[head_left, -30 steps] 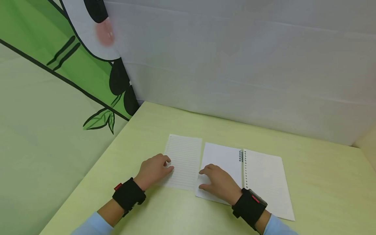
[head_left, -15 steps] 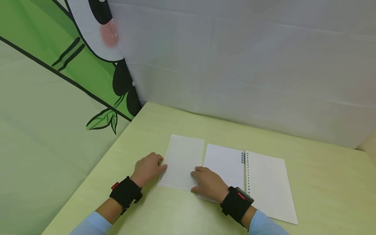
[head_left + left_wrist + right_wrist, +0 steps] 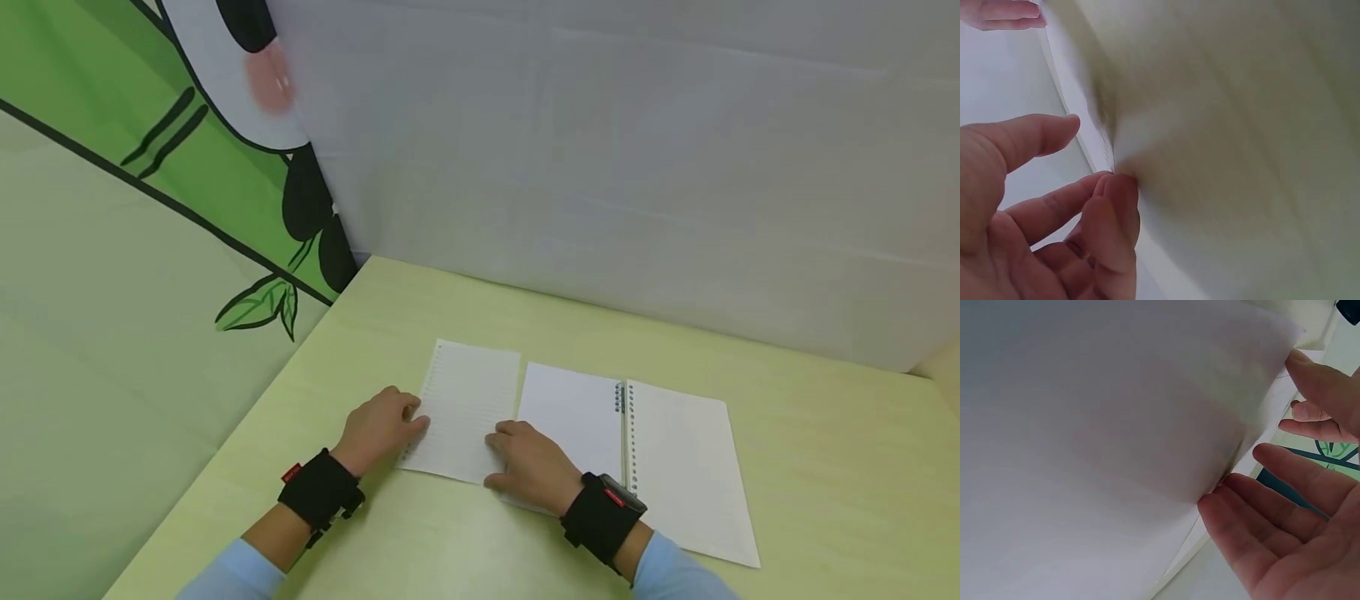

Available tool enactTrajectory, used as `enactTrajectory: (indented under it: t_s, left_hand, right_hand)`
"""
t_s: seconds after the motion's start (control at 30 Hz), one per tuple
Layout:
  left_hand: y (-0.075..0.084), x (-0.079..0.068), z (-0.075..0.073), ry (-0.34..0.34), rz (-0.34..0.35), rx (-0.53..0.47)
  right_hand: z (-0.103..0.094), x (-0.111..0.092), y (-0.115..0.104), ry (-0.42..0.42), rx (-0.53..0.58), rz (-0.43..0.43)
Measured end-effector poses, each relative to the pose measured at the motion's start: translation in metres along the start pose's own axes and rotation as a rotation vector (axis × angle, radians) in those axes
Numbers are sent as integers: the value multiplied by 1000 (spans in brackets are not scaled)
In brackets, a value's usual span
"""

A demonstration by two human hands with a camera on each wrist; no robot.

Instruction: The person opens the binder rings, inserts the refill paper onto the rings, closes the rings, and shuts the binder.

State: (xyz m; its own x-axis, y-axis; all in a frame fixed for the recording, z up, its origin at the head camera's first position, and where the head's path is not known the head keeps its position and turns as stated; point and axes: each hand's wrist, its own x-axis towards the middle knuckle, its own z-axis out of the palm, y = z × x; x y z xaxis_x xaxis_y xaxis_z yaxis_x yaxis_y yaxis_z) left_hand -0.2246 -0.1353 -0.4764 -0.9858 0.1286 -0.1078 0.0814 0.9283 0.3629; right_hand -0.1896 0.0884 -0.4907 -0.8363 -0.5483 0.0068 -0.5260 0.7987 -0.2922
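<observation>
A loose lined sheet of paper point(image 3: 468, 396) lies on the table, left of an open spiral notebook point(image 3: 678, 467). My left hand point(image 3: 378, 429) is at the sheet's left edge. In the left wrist view its fingertips point(image 3: 1119, 187) touch down by the edge, while the thumb point(image 3: 1054, 134) stands apart from them. My right hand point(image 3: 536, 467) lies over the notebook's left page and reaches the sheet's right edge. Its fingers point(image 3: 1241, 531) and thumb are spread in the right wrist view, tips against paper. Neither hand's fingers close on the sheet.
The pale yellow table point(image 3: 840, 467) meets a white cloth backdrop point(image 3: 600, 167) behind. A green cloth with a printed plant point(image 3: 262, 308) hangs on the left. Black bands point(image 3: 322, 496) circle both wrists.
My right hand has moved left across the notebook page to the sheet's right edge. My left hand has drawn back slightly to the left edge. The sheet's lower left corner has shifted a little outward.
</observation>
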Motion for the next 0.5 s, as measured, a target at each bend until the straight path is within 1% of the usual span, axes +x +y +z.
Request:
enactTrajectory:
  t_s: [0.13, 0.27, 0.33, 0.4, 0.5]
  left_hand:
    - [0, 2, 1, -2, 9, 4]
    - [-4, 4, 3, 9, 5, 0]
    - [-7, 5, 2, 11, -16, -22]
    - [-9, 5, 1, 4, -46, -60]
    - [-11, 5, -1, -39, -91, -131]
  right_hand:
    - [0, 0, 1, 23, 0, -4]
    - [2, 0, 3, 69, -1, -26]
    - [3, 1, 5, 94, 9, -36]
    - [3, 0, 5, 113, 44, -36]
    - [3, -1, 6, 128, 108, -30]
